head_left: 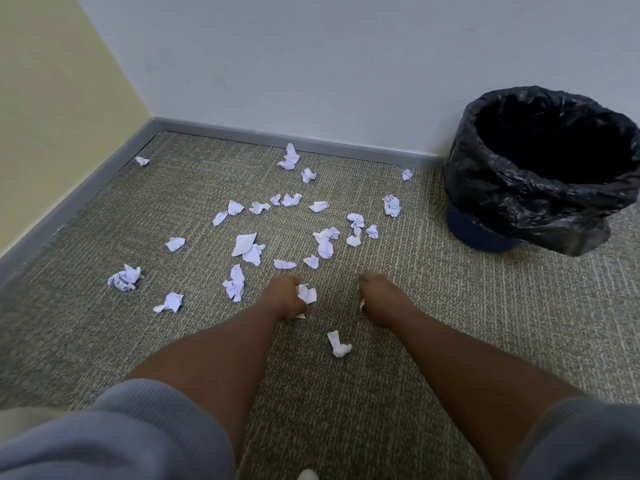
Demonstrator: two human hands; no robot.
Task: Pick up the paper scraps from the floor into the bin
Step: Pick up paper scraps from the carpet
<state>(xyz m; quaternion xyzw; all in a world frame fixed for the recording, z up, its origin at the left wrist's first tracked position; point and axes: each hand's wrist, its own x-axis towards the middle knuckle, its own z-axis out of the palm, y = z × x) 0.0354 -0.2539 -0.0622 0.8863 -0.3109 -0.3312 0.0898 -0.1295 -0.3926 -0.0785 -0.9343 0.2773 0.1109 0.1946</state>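
Observation:
Several crumpled white paper scraps [248, 247] lie scattered over the grey-brown carpet [398, 341]. My left hand [285, 297] is low over the floor, closed around a wad of white scraps that sticks out on its right side. My right hand [375, 296] is a short way to the right, fingers curled in, with a sliver of white paper showing at its left edge. One scrap [338, 344] rests on the carpet between my forearms, just behind both hands. The bin [540, 216], lined with a black plastic bag, stands at the far right against the wall, mouth open and dark inside.
A grey skirting board [294, 137] runs along the white back wall and the yellow left wall, meeting in a corner at the upper left. Loose scraps reach as far as the corner [142, 161] and near the bin's foot [407, 174]. My grey sleeves fill the bottom corners.

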